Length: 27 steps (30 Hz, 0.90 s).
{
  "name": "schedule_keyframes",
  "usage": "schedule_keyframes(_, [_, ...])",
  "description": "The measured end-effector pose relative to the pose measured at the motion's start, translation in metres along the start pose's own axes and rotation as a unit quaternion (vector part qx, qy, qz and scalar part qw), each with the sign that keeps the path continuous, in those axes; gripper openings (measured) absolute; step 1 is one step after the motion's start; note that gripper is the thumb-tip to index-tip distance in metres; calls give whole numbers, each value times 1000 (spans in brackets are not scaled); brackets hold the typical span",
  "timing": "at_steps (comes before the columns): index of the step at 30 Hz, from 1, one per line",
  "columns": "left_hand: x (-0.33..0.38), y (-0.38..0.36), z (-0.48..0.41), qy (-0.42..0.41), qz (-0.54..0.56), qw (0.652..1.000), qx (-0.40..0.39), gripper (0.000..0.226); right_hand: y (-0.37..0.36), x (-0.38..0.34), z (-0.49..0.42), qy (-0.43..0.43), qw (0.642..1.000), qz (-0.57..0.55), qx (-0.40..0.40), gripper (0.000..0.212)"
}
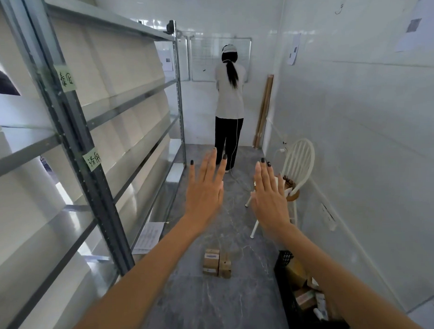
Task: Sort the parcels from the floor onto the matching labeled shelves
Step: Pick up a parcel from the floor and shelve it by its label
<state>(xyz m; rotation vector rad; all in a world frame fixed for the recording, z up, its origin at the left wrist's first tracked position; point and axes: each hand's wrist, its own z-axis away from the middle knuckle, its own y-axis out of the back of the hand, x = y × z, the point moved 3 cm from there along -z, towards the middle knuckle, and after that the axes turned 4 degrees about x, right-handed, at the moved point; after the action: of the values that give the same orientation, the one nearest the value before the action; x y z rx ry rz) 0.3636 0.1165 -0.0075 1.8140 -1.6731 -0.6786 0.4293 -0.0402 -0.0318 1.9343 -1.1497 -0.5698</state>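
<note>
My left hand (205,189) and my right hand (270,195) are both stretched out in front of me, palms down, fingers straight and slightly apart, holding nothing. Below them, two small brown cardboard parcels (216,262) lie side by side on the grey floor. A black crate (287,260) at lower right holds several more parcels (304,296). The metal shelf rack (87,154) stands along the left, with green handwritten labels (67,78) (92,159) stuck on its near post.
A person in a white top and black trousers (228,107) stands at the far end, back turned. A white chair (296,176) stands against the right wall. Printed sheets (149,235) lie on the lowest shelf. Wooden strips (264,113) lean in the far corner.
</note>
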Motion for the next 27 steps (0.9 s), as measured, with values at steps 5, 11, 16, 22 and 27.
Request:
schedule_keyframes(5, [-4, -40, -23, 25, -9, 999, -18, 61, -30, 17, -35, 10, 1000, -10, -2, 67])
schedule_keyframes(11, [-5, -78, -43, 46, -11, 998, -35, 61, -62, 35, -59, 28, 999, -38, -13, 68])
schedule_keyframes(16, [-13, -107, -44, 60, -4, 997, -45, 59, -96, 41, -67, 31, 997, -45, -47, 67])
schedule_keyframes(22, [-49, -149, -54, 76, -22, 995, -63, 55, -142, 32, -89, 58, 994, -59, -72, 66])
schedule_keyframes(27, [-79, -192, -81, 84, -22, 994, -71, 56, -189, 27, -126, 61, 991, -62, -98, 68])
